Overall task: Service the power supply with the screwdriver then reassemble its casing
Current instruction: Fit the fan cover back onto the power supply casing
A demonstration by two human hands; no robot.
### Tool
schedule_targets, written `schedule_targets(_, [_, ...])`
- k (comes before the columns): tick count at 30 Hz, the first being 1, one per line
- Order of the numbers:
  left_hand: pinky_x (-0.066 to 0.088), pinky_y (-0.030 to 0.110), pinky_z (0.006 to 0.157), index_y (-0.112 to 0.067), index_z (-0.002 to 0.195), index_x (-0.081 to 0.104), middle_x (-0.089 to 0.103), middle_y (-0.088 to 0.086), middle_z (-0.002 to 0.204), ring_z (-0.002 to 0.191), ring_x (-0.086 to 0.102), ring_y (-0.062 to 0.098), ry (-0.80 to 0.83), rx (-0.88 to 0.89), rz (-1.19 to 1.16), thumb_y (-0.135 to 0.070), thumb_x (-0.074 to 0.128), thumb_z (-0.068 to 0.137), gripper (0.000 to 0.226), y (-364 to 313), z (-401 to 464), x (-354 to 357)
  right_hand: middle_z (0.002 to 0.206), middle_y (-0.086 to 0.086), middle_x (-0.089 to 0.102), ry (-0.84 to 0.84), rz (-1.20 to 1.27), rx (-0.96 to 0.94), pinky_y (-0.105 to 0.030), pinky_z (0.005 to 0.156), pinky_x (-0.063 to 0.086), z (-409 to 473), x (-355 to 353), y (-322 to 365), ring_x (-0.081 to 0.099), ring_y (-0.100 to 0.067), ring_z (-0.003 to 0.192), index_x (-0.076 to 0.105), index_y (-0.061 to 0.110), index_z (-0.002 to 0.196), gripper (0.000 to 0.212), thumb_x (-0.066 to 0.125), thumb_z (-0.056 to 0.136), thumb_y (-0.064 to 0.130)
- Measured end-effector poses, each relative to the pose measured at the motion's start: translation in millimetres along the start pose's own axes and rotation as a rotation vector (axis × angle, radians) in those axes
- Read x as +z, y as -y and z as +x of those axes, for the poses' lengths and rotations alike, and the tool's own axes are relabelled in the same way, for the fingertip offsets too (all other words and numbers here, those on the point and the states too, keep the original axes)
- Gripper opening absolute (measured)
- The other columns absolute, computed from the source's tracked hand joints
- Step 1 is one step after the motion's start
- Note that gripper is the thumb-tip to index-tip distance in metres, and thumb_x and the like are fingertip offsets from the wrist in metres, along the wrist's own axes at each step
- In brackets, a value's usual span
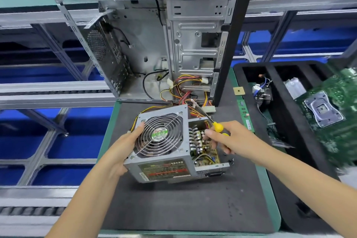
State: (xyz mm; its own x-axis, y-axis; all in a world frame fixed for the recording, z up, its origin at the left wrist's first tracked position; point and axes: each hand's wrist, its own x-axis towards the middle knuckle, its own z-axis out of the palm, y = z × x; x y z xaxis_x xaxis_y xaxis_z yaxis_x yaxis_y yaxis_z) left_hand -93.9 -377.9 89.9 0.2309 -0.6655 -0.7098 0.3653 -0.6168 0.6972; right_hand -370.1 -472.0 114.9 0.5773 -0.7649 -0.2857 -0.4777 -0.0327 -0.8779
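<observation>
the left hand (123,147) grips the power supply (164,145) by its left edge, thumb laid on the fan grille (160,135), and tips the box up off the dark foam mat (173,205). that seems meant to turn the open side toward the right hand (228,137). the right hand holds the screwdriver (210,120) curled in its fingers, the yellow handle in the palm and the metal shaft pointing up and away, not at any screw. its fingertips reach into the open side of the box, so the tool looks parked while the fingers feel inside.

the power supply sits between the two hands, close to the person. it is a grey metal box with a round wire grille over a fan with a green hub and a printed label on the near face. on the side by the right hand the casing is off, showing a yellowish circuit board (206,152) with coils and capacitors. its coloured wires (185,91) run beyond both hands into the open computer case (154,48). small dark bits, perhaps screws, lie on the mat just under the right hand.
</observation>
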Motion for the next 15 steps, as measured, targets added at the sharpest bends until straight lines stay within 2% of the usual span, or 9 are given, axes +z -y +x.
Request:
schedule_targets(2, [0.06,0.039,0.071,-0.014,0.126,0.062,0.07,0.012,0.117,0.09,0.073,0.027,0.001,-0.04,-0.064,-0.051,0.062,0.087,0.054,0.2,3.4,-9.8,0.069,-0.001,0.069,-0.006,0.01,0.01,-0.017,0.042,0.037,-2.6,-0.5,-4.4,0.046,-0.01,0.043,0.07,0.02,0.086,0.027,0.056,0.091,0.042])
schedule_targets(5, [0.061,0.041,0.062,-0.015,0.097,0.078,0.075,0.013,0.098,0.074,0.074,0.027,0.016,-0.055,-0.138,-0.046,0.067,0.078,0.038,0.0,7.3,-23.5,0.069,-0.003,0.07,0.001,0.016,0.027,-0.017,0.041,0.037,-7.9,-1.0,-11.5,0.046,-0.011,0.043,0.07,0.017,0.085,0.03,0.056,0.091,0.042])
schedule_targets(7, [0.06,0.04,0.056,-0.016,0.08,0.081,0.076,0.012,0.089,0.071,0.074,0.027,0.016,-0.061,-0.178,-0.044,0.069,0.073,0.031,0.1,9.9,-32.3,0.067,-0.002,0.069,0.018,0.002,0.029,-0.017,0.042,0.037,-11.0,-1.7,-15.1,0.046,-0.011,0.044,0.071,0.017,0.085,0.03,0.056,0.092,0.041])
schedule_targets(11, [0.06,0.039,0.062,-0.014,0.083,0.08,0.076,0.011,0.091,0.074,0.074,0.027,0.011,-0.053,-0.244,-0.043,0.07,0.073,0.032,3.8,17.3,-45.7,0.069,0.003,0.07,0.052,-0.05,0.012,-0.019,0.045,0.04,-12.6,-1.8,-14.2,0.049,-0.011,0.045,0.071,0.02,0.086,0.016,0.062,0.09,0.033])
schedule_targets(13, [0.06,0.039,0.062,-0.013,0.084,0.081,0.076,0.011,0.091,0.074,0.074,0.027,0.029,-0.055,-0.261,-0.044,0.071,0.074,0.034,6.3,18.4,-48.4,0.064,0.012,0.068,0.117,-0.028,-0.01,-0.019,0.045,0.042,-10.4,3.9,-6.8,0.052,-0.01,0.044,0.072,0.019,0.092,0.008,0.064,0.089,0.023])
schedule_targets(15, [0.06,0.04,0.062,-0.013,0.084,0.081,0.076,0.011,0.09,0.074,0.074,0.027,0.039,-0.053,-0.267,-0.045,0.07,0.075,0.035,8.6,18.6,-50.1,0.072,0.018,0.07,0.216,0.057,-0.023,-0.017,0.043,0.043,-5.6,16.4,5.6,0.058,-0.01,0.045,0.069,0.016,0.104,0.016,0.058,0.092,0.011])
